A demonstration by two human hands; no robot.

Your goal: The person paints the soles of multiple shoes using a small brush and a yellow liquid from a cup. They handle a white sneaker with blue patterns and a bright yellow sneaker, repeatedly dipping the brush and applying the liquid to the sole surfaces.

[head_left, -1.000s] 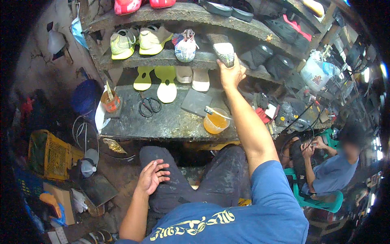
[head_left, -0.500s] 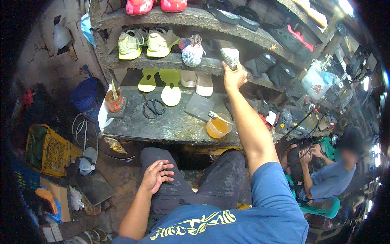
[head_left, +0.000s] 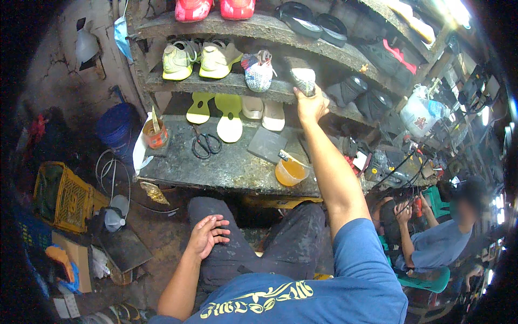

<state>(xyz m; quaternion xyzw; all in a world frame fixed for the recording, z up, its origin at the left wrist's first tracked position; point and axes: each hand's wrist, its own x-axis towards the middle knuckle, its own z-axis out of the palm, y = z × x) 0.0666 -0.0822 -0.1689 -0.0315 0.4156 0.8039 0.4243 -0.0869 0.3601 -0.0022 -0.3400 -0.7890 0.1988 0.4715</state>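
Observation:
My right hand (head_left: 312, 105) reaches up to the middle shelf, its fingers closed round the near end of a grey and white shoe (head_left: 302, 75). Just left of it sit a multicoloured knit shoe (head_left: 258, 75) and a pair of grey-green trainers (head_left: 217, 65); a pair of black shoes (head_left: 345, 92) lies to the right. My left hand (head_left: 209, 235) hangs empty above my left thigh, fingers apart and loosely curved. Below the shelf, the worn bench (head_left: 189, 167) holds a tub of amber liquid (head_left: 288, 173) with a brush across it, black scissors (head_left: 205, 146) and a grey slab (head_left: 264, 141).
A co-worker (head_left: 431, 243) sits at the right on a green chair, hands on a red tool. At the left are a yellow crate (head_left: 59, 194), a blue bucket (head_left: 113, 129) and a hanging cable. A plastic bag (head_left: 418, 108) hangs by the shelves' right end.
My right hand and the shoe have moved slightly down relative to the shelf edge. The view has shifted a little. The co-worker's hands now have a red tool between them.

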